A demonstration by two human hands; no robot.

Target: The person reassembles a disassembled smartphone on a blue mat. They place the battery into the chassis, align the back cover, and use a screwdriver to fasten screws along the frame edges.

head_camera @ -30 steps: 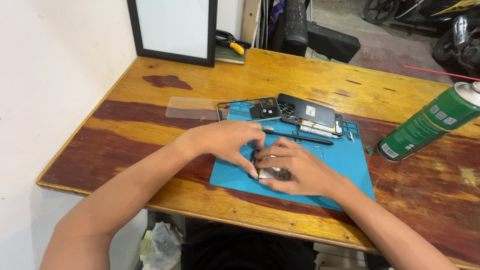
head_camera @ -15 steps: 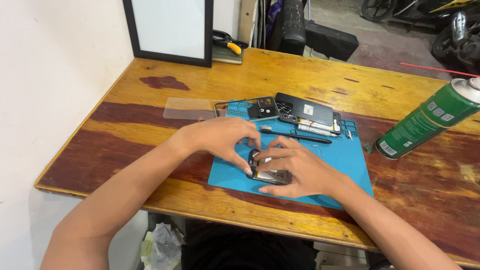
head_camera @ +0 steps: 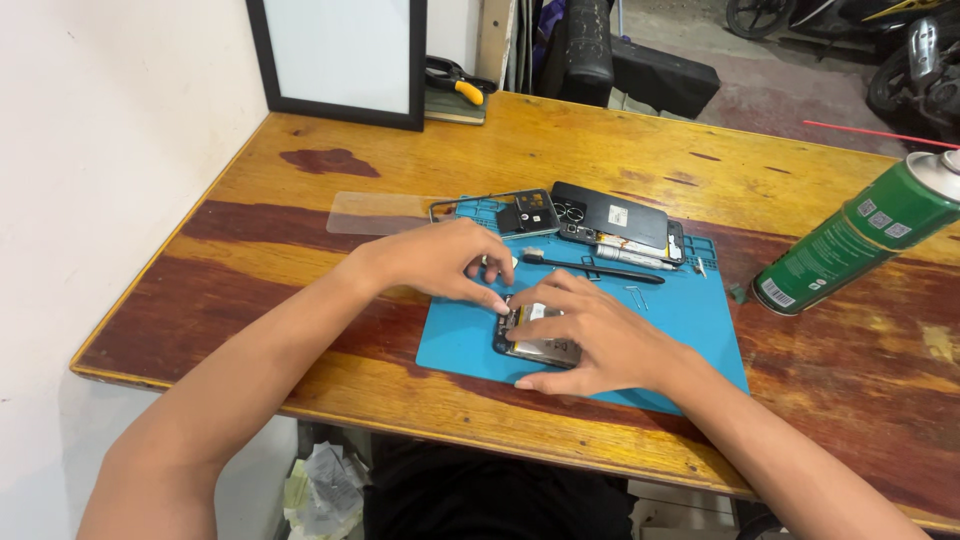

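Worn wooden table fills frame; blue mat centre, clear plastic sheet upper left, green spray can right.

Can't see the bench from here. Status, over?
Left hand and right hand both on the opened phone, on blue mat. Phone parts behind, spray can right. Nothing blocking.

Two bare forearms enter from the bottom edge, no sleeves in view. Left hand and right hand: no gloves, rings or wristbands (a watch neither). Fingernails short, unpainted.
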